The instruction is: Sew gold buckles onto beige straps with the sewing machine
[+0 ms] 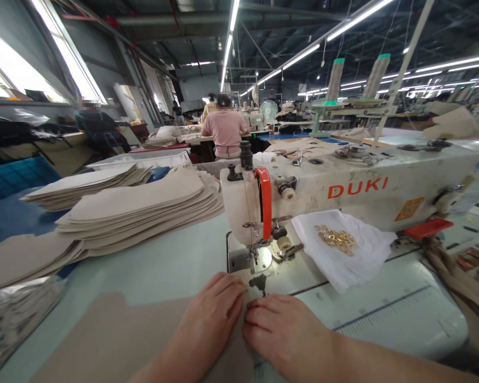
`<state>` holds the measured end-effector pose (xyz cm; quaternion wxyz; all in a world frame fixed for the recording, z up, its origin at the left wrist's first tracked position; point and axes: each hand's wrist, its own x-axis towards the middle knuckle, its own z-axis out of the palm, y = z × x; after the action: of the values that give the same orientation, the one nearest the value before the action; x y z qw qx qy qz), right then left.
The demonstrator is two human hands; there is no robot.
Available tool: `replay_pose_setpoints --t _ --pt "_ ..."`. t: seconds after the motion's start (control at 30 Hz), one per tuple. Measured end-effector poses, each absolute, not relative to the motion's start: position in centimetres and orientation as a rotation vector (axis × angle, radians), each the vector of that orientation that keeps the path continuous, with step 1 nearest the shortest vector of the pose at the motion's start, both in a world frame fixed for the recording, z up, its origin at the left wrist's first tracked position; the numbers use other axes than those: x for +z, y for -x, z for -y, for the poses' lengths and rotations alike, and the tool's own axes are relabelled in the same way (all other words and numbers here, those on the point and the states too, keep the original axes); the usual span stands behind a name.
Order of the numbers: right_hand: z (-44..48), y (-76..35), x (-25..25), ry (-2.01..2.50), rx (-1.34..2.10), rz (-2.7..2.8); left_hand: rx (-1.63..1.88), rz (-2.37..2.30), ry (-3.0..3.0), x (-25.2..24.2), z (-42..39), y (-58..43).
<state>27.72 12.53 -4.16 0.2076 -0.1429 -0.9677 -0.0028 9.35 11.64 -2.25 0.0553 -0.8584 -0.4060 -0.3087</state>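
A large flat beige fabric panel (135, 332) lies on the sewing table, its right edge running up toward the needle. On that edge, just short of the presser foot (257, 257), my left hand (219, 303) has its fingers bent together and gripping the cloth. My right hand (277, 324) is closed on the same edge from the other side, fingertips close to the left ones; the thumbs are largely hidden. In front of both hands stands a white sewing machine (311, 186) with an orange guard (265, 205). A narrow end of the panel reaches almost to the needle plate.
Stacks of beige panels (131, 213) sit left of the machine. To its right, a white cloth (343, 268) carries gold metal rings (337, 239). A red tray (429, 228) and thread cones (335, 80) are further off. A person in pink (226, 130) sits ahead.
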Motion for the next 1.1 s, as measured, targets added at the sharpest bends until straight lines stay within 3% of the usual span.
replay_pose_setpoints --t 0.53,1.1 --pt "-12.3 -27.7 -4.1 0.509 0.051 2.708 -0.858 1.270 2.652 -2.3 -11.8 -9.4" --pt "-12.7 -27.3 -2.6 0.674 -0.104 2.696 -0.850 1.330 2.670 -1.6 -11.3 -9.4"
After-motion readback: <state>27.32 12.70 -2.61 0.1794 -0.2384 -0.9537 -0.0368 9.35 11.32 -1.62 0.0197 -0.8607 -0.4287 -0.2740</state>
